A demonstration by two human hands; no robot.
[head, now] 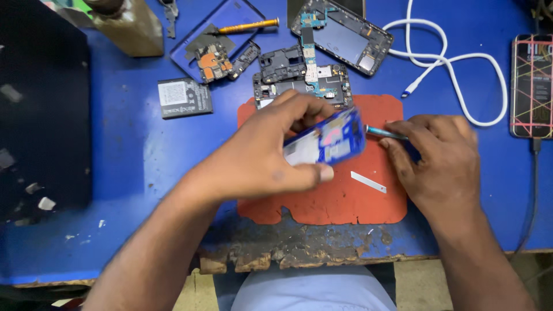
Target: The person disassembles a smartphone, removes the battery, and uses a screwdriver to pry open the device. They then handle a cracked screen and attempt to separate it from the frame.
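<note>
Bench edge: worn blue worktable (pixel 132 173), its near lip chipped and flaking at 6 o'clock, nearest the camera.
Work mat: red-orange mat (pixel 345 201) lay at the centre of the table, both hands above it.
Left hand: left hand (pixel 259 155) entered from 7 o'clock; fingers clenched around a blue phone frame (pixel 325 141), thumb under its near edge, other fingers over its far edge.
Phone frame: held tilted and lifted over the mat's upper half; blurred, so finer detail could not be told.
Right hand: right hand (pixel 443 161) entered from 5 o'clock; fingers closed on a slim metal tool (pixel 383 132), tip pointing to 9 o'clock and meeting the frame's right end.
Strip: small white strip (pixel 368 182) lay loose on the mat, just beside the right hand, at 4 o'clock from the frame.
Battery: flat dark battery (pixel 185 98) lay on the table at 10 o'clock from the left hand, well apart from the mat.
Opened phone: black phone body with exposed boards (pixel 302 78) lay touching the mat's far edge, at 12 o'clock.
Second chassis: another opened phone shell (pixel 343 37) lay beyond it, toward 1 o'clock.
Blue cover: blue back cover (pixel 230 23) at 11 o'clock carried a small circuit board (pixel 213 62) and a yellow-handled screwdriver (pixel 247 25).
Cable: white cable (pixel 449 63) looped at 2 o'clock.
Far right: phone with a patterned case (pixel 531 86) lay at 3 o'clock, a dark lead plugged into its near end.
</note>
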